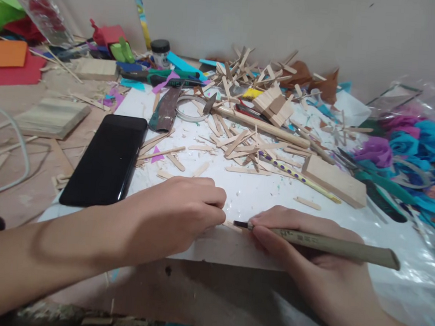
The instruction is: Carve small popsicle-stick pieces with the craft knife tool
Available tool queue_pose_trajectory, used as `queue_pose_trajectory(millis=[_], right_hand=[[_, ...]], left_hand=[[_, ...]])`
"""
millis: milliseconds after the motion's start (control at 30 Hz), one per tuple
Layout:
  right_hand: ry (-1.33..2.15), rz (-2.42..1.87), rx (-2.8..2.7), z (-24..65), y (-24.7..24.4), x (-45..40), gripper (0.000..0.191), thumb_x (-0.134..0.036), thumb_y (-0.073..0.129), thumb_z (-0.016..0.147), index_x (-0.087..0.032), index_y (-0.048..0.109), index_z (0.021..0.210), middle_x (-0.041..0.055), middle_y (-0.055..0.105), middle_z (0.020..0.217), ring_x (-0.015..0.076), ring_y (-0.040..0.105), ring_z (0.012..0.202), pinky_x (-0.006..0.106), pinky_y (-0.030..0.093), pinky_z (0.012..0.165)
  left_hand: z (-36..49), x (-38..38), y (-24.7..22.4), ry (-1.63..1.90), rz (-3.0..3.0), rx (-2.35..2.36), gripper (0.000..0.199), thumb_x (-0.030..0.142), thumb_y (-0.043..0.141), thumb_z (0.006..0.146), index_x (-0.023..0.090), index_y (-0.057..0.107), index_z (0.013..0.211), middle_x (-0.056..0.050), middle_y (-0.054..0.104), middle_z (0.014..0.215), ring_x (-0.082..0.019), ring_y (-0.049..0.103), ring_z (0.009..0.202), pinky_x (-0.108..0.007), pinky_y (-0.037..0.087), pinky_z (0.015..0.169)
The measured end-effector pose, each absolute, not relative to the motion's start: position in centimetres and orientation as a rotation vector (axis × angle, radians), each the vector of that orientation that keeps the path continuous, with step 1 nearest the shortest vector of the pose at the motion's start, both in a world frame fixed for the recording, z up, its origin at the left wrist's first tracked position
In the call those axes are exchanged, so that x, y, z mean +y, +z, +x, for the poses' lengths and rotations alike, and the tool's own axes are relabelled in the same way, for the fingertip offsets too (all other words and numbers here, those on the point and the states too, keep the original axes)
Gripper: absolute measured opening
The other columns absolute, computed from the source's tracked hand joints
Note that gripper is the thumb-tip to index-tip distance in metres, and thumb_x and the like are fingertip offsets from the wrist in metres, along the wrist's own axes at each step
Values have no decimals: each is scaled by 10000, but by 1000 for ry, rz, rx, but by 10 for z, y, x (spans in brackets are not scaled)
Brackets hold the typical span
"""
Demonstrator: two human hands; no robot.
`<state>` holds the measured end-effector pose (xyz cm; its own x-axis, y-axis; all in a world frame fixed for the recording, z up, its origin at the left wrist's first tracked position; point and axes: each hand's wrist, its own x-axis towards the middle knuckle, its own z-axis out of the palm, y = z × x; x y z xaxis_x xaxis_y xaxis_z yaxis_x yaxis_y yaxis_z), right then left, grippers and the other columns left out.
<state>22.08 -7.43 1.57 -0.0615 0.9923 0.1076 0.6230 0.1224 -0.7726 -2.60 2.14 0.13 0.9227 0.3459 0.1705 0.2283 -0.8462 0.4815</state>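
My left hand (183, 215) is closed near the front edge of the white sheet, its fingertips pressed on a thin wooden craft stick (231, 225); most of the stick is hidden by the fingers. My right hand (307, 260) grips a wood carving knife (331, 246) with a bamboo-coloured handle, held like a pen. Its short dark blade points left and lies right by the stick, just short of my left fingertips; whether it touches the wood I cannot tell.
A black phone (107, 159) lies left of the white sheet (203, 247). Behind my hands are a heap of craft sticks (241, 145), a hammer (258, 123), a roll of tape (187, 114) and a wood block (334, 181). Green-handled pliers (384, 193) and crepe paper flowers (422, 139) sit right.
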Motion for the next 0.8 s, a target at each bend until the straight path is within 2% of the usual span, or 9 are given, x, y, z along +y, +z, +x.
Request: queue_pose_trajectory(millis=[200,567,800], right_hand=[[705,-1558,-1873,220,17,-73,130,-279,738,975,-309,827,885,-29,858,868,174,779,708,264,585,597],[717,-1566,-1768,219,17,-73,177,-335,751,979,-306,819,818,-33,839,809,165,754,664,266,577,575],[636,-1538,-1940,222,16,-77,142,-258,705,993,-321,805,914,-18,866,939,199,804,783,279,606,611]], left_hand=[[-26,23,-2,305,2626,403,254,40,467,966,174,660,870,-31,689,973,-186,591,883,-322,408,745],[-27,21,-4,343,2624,421,290,42,438,981,178,677,889,-30,701,988,-188,608,900,-326,394,730],[-27,23,-1,316,2610,414,283,81,447,1010,176,678,878,-31,693,961,-179,597,867,-314,407,735]])
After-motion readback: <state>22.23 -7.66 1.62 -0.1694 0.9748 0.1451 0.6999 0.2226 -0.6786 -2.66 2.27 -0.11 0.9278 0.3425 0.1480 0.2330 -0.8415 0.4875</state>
